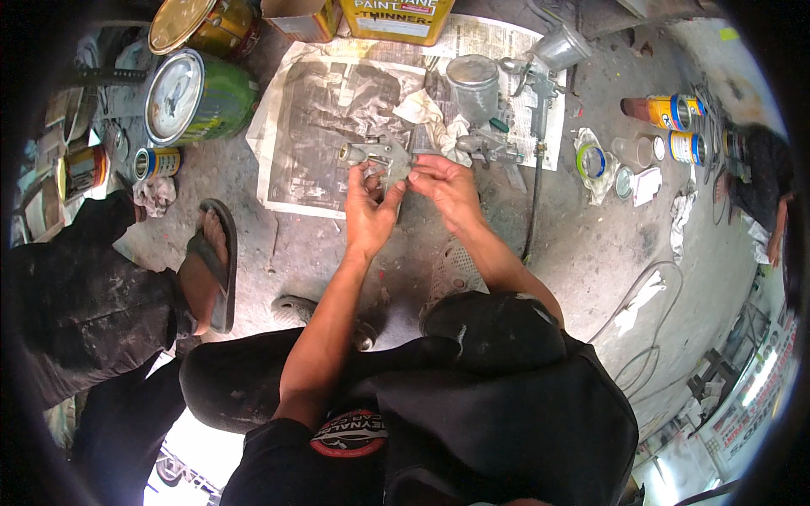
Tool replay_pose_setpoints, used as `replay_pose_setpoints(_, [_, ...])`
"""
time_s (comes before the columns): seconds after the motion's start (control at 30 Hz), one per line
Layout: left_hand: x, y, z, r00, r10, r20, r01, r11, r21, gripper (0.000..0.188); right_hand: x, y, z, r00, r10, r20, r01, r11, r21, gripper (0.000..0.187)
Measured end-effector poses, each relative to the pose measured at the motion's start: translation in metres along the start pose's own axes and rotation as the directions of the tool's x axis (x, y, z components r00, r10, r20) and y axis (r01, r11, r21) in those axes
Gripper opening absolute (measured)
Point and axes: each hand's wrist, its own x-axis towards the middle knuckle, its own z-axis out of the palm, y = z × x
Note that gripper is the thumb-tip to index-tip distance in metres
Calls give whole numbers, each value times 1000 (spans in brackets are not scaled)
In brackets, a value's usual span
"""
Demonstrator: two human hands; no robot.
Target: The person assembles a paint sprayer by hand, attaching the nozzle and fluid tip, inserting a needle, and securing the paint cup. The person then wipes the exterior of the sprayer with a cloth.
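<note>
A metal paint spray gun (384, 153), without a cup on it, is held over newspaper (316, 126). My left hand (372, 215) is closed around its lower part, with the nozzle end pointing left. At the gun's rear, my right hand (449, 190) has its fingertips pinched together; any small part between them is hidden. Just beyond lie a crumpled pale rag (426, 114) and a round metal cup (474, 84). To their right rest another gun-like metal piece (498, 148) and a spray gun (533, 80) with a tilted cup (563, 48) attached.
A green drum (202, 97) and a gold can (198, 25) stand at the left, near a yellow thinner can (396, 21). A dark hose (537, 198) runs across the floor. Small cans (685, 147) are at the right. One person's sandalled foot (215, 244) is at left; another person (764, 177) is at far right.
</note>
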Motion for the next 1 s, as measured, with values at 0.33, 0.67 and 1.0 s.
replay_pose_setpoints(0.33, [4,5,-6,990,-108,95,120,984,-128,45,2,3,-4,999,-18,28,17,999,33,36])
replay_pose_setpoints(0.67, [14,0,-17,989,-144,-25,133,957,-258,46,9,19,-20,999,-26,-20,18,950,-310,23])
replay_pose_setpoints(1.0, [49,-39,-92,901,-89,-425,159,978,132,37,24,47,-65,968,-242,-65,97,600,-794,23])
